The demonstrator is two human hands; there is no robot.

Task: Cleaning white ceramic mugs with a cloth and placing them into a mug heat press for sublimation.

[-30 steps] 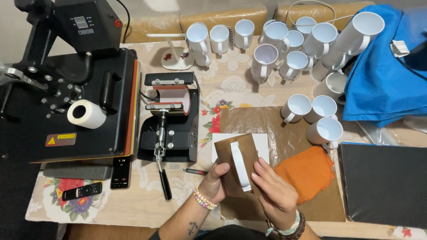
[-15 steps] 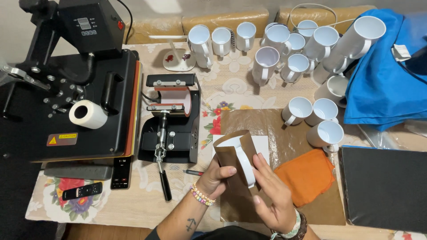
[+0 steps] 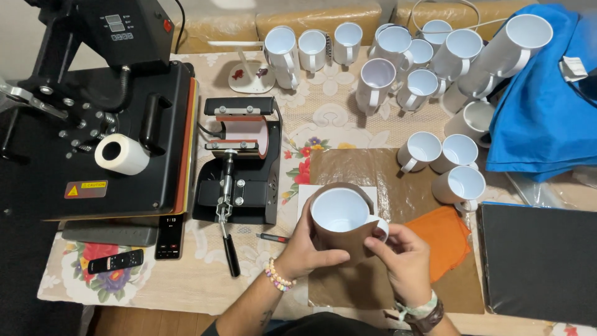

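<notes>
Both my hands close around one white mug (image 3: 341,211) wrapped in brown paper (image 3: 348,244), held upright with its mouth toward the camera, just above the near edge of the table. My left hand (image 3: 306,247) wraps its left side, thumb across the paper below the rim. My right hand (image 3: 403,256) holds its right side, fingertips (image 3: 380,233) at the handle.

Beneath the mug: one brown sheet (image 3: 373,180) spread on the tablecloth (image 3: 323,118), and one white sheet of paper (image 3: 305,196) showing at the mug's left. One orange cloth (image 3: 444,239) lies just right of my right hand. One small pen-like tool (image 3: 273,238) lies just left of my left hand.

Left of the sheet: one mug press (image 3: 239,162) with a long handle toward me. Farther left: one flat heat press (image 3: 99,118), with one roll of white tape (image 3: 121,154) resting on its platen. Before it lie two dark handheld devices: one phone-like (image 3: 169,236), one remote (image 3: 113,262).

Beyond the sheet, bare white mugs: three (image 3: 444,165) grouped at the sheet's right edge; a far cluster (image 3: 398,62) of about a dozen, exact count uncertain where they overlap.

Right side: one blue cloth (image 3: 547,106), one dark flat panel (image 3: 538,258).
</notes>
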